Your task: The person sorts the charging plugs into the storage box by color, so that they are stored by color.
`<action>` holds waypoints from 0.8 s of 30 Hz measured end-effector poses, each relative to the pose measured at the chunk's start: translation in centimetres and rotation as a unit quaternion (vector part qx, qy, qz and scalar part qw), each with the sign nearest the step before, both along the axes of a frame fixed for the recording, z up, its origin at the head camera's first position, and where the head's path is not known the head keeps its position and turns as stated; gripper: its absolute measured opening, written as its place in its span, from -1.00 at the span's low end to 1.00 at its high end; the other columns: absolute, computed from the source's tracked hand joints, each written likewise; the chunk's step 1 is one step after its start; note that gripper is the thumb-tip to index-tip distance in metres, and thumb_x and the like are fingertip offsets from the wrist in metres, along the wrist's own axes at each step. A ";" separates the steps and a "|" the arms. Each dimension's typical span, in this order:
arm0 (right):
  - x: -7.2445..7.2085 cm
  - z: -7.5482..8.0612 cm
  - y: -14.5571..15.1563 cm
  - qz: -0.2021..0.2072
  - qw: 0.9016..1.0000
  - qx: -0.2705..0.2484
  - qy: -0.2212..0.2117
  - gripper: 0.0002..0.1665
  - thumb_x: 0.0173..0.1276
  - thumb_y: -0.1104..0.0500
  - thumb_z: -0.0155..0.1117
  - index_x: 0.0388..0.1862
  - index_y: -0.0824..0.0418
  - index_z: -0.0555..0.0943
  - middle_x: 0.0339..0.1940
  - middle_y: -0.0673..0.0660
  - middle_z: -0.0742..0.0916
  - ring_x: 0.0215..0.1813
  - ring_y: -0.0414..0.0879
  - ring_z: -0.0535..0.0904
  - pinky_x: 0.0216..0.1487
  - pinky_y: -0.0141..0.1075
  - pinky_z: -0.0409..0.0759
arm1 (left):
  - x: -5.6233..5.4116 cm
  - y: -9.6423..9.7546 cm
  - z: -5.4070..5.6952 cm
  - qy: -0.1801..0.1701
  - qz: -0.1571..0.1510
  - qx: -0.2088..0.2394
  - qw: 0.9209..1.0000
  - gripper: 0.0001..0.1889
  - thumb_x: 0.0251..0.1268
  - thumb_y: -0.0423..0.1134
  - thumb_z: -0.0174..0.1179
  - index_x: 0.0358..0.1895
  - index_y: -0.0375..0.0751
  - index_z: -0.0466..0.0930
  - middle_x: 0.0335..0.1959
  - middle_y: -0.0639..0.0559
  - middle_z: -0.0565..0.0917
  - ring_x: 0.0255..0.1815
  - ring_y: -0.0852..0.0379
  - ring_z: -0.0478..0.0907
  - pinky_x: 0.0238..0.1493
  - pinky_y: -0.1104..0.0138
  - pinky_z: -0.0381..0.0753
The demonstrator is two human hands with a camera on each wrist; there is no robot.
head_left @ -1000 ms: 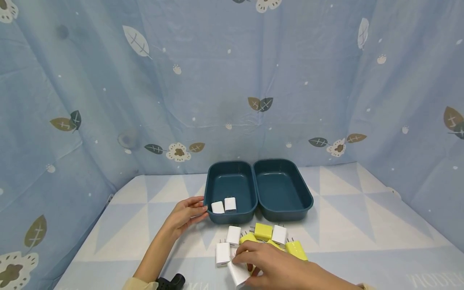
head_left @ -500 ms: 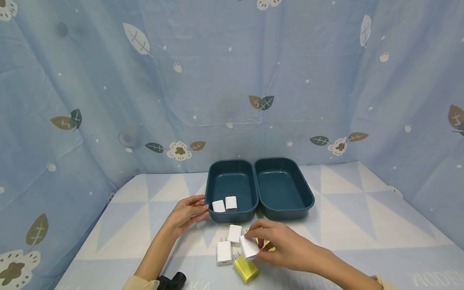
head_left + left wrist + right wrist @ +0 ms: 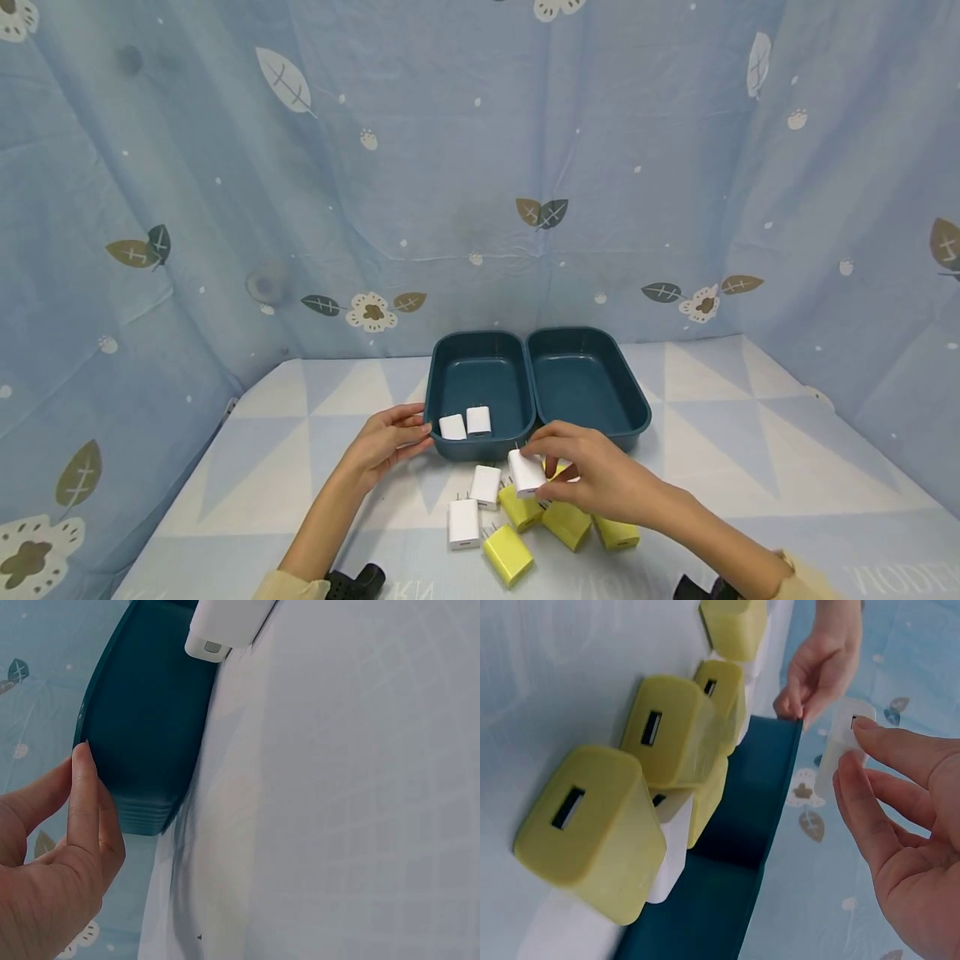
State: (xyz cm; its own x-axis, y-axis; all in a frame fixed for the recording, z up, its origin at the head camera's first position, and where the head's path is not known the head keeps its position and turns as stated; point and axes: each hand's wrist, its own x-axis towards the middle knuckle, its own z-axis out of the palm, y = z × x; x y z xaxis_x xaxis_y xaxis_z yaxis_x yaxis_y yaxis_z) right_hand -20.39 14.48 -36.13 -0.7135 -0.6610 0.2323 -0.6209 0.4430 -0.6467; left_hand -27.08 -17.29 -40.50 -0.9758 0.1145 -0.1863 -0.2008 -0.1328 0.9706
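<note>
My right hand (image 3: 600,475) pinches a white charger plug (image 3: 527,474) between thumb and fingertips, held above the table just in front of the bins. In the right wrist view this white charger plug (image 3: 842,739) is raised over the tabletop. My left hand (image 3: 386,442) grips the side rim of the left dark teal bin (image 3: 480,451) with thumb and fingers. Two white charger plugs (image 3: 478,421) lie at the near end inside that bin. On the table before the bins are several yellow charger plugs (image 3: 507,555) and further white charger plugs (image 3: 463,525), one partly hidden.
The right dark teal bin (image 3: 588,387) stands against the left one, with only its bare floor showing. A patterned cloth (image 3: 720,467) covers the table. Behind it hangs a blue printed curtain (image 3: 450,167). Black wrist devices (image 3: 356,582) show at the front edge.
My right hand has lifted the white charger plug off the front of the cluster and carried it up and forward toward the bins, uncovering yellow plugs. My left hand stays on the bin.
</note>
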 end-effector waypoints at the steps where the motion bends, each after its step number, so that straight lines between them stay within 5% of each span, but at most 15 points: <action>1: -0.2 0.0 0.0 -0.002 1.000 -0.001 0.003 -0.55 0.25 0.26 0.47 0.13 0.17 0.62 0.08 0.01 0.60 -0.19 -0.26 0.56 -0.19 -0.50 0.68 | 0.0 0.0 0.0 0.000 0.000 0.000 1.000 -0.45 0.29 -0.61 0.17 0.35 -0.54 0.29 -0.17 -0.12 0.46 -0.22 0.10 0.62 0.02 0.17 0.70; 24: -5.3 -1.2 -0.3 -0.067 0.995 -0.010 0.068 -0.55 0.24 0.19 0.48 0.11 0.21 0.66 0.05 0.10 0.63 -0.23 -0.21 0.54 -0.29 -0.43 0.67 | 0.0 0.0 -0.1 -0.001 0.000 0.002 1.000 -0.46 0.30 -0.62 0.14 0.35 -0.54 0.29 -0.18 -0.12 0.46 -0.18 0.09 0.63 0.01 0.18 0.71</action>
State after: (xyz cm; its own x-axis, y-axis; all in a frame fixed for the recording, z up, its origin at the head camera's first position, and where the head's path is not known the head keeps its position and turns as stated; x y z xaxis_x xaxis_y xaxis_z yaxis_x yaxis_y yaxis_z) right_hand -25.66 14.15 -37.35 -0.7560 -0.5567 0.3442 -0.6395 0.5159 -0.5700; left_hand -27.10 -17.26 -40.56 -0.9753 0.1150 -0.1886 -0.2036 -0.1367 0.9695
